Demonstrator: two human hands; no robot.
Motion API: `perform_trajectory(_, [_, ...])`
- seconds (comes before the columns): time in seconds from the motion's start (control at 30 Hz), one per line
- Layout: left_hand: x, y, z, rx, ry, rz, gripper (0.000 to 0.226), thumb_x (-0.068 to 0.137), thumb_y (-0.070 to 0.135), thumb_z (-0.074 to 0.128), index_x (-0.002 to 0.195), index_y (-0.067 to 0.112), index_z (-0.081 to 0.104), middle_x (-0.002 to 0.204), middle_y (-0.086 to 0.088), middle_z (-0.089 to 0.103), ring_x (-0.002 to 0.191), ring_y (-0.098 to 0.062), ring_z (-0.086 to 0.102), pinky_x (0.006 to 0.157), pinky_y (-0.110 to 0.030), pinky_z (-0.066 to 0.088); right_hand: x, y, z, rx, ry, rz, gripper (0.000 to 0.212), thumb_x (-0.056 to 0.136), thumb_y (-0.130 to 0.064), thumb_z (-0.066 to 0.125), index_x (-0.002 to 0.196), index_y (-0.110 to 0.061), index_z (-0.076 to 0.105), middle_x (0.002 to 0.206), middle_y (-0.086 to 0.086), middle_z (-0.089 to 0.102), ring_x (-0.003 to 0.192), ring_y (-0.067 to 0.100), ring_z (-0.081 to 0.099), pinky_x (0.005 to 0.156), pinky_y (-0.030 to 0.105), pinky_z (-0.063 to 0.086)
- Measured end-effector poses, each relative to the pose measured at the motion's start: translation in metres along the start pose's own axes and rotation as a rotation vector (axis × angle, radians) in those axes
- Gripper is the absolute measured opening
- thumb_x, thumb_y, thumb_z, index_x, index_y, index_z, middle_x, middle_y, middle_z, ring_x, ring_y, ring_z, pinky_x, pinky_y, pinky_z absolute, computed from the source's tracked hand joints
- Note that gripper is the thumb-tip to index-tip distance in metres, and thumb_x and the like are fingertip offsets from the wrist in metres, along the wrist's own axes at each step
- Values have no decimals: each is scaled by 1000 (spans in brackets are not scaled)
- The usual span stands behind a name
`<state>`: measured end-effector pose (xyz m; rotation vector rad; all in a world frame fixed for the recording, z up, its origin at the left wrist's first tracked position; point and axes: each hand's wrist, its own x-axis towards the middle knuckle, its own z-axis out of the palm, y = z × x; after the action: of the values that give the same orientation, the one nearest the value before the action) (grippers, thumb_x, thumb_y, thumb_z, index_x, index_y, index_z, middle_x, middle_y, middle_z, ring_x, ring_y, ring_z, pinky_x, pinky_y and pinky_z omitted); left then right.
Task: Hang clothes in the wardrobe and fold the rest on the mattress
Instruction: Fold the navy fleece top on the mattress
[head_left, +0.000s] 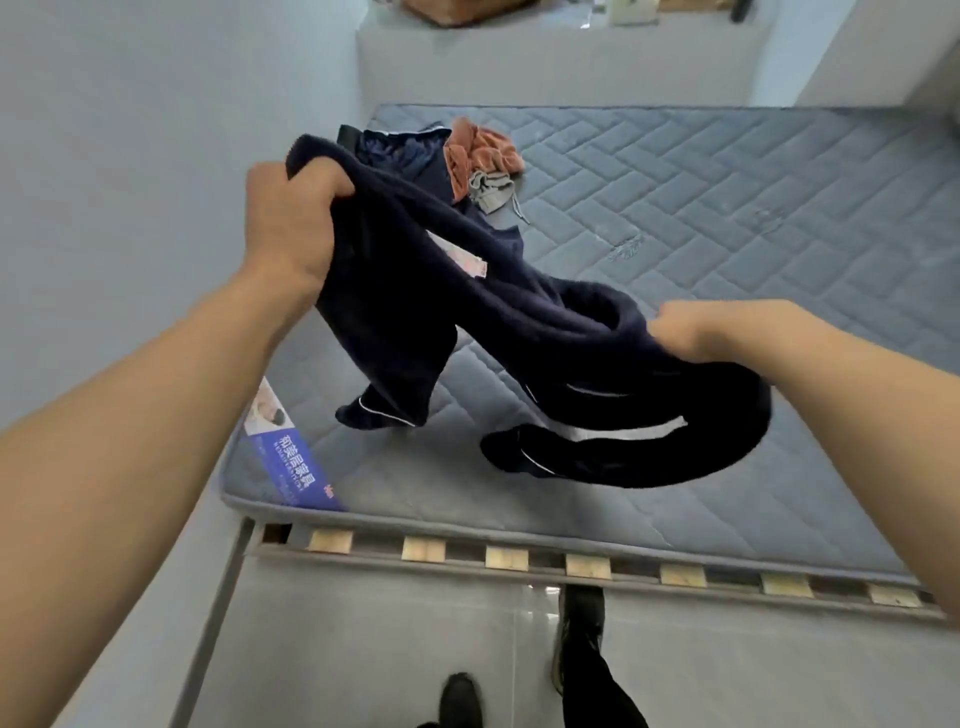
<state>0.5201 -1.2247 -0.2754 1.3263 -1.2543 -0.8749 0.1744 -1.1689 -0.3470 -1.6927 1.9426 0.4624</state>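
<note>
A dark navy fleece garment (519, 332) with white piping hangs in the air above the grey quilted mattress (727, 260). My left hand (291, 223) grips its upper edge at the left. My right hand (691, 332) grips the fabric at the right, fingers curled into it. The garment's ends dangle low over the mattress and a white label shows on its inside. A small pile of clothes lies at the mattress's far left: a dark blue piece (400, 150), an orange one (483, 150) and a small grey one (491, 189).
The mattress sits on a slatted bed frame (587, 564) whose wooden slats show along the near edge. A printed label (285, 457) covers the mattress's near left corner. Pale walls stand at left. A ledge with a cardboard box (457, 13) is at the back. My shoes (582, 644) stand on the glossy floor.
</note>
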Motion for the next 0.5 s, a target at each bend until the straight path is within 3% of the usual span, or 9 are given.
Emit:
perform_trajectory(0.07, [-12, 20, -5, -69, -59, -57, 7, 62, 18, 58, 60, 12, 55, 63, -7, 49, 61, -22, 49, 55, -31, 39, -26, 0, -26, -107, -91, 43, 55, 65, -62, 35, 79, -15, 60, 93, 3, 66, 90, 22, 62, 92, 43, 45])
perform_trajectory(0.2, [-19, 23, 3, 90, -97, -125, 17, 60, 25, 59, 68, 10, 57, 65, -8, 49, 62, -22, 49, 58, -34, 40, -40, 4, -42, -170, -45, 73, 45, 65, -58, 45, 74, -18, 65, 76, -4, 66, 71, 15, 63, 63, 33, 41])
perform_trajectory(0.27, [-16, 7, 9, 362, -109, -107, 22, 62, 37, 57, 66, 16, 53, 62, -5, 47, 60, -21, 46, 59, -37, 37, -25, 14, -37, -109, 3, 98, 50, 72, -61, 45, 79, -16, 64, 86, -2, 68, 75, 17, 62, 69, 35, 42])
perform_trajectory(0.37, [-2, -29, 20, 838, -166, 14, 37, 73, 48, 43, 55, 17, 36, 51, 1, 40, 50, -23, 40, 52, -32, 31, 20, 34, -17, -24, 153, 127, 64, 92, -67, 32, 106, -16, 67, 121, 12, 65, 103, 30, 61, 80, 38, 39])
perform_trajectory(0.43, [14, -59, 36, 1081, -175, 116, 41, 77, 48, 36, 56, 13, 37, 52, -2, 45, 48, -24, 42, 50, -30, 29, 54, 47, -5, 7, 265, 133, 68, 93, -63, 25, 117, -12, 64, 125, 18, 62, 111, 34, 58, 81, 39, 39])
perform_trajectory(0.5, [37, -90, 59, 1253, -190, 200, 39, 79, 47, 33, 61, 14, 44, 58, -4, 49, 51, -25, 43, 52, -29, 29, 90, 59, 6, 37, 320, 88, 53, 91, -51, 31, 115, -11, 57, 122, 21, 61, 109, 36, 58, 78, 39, 37])
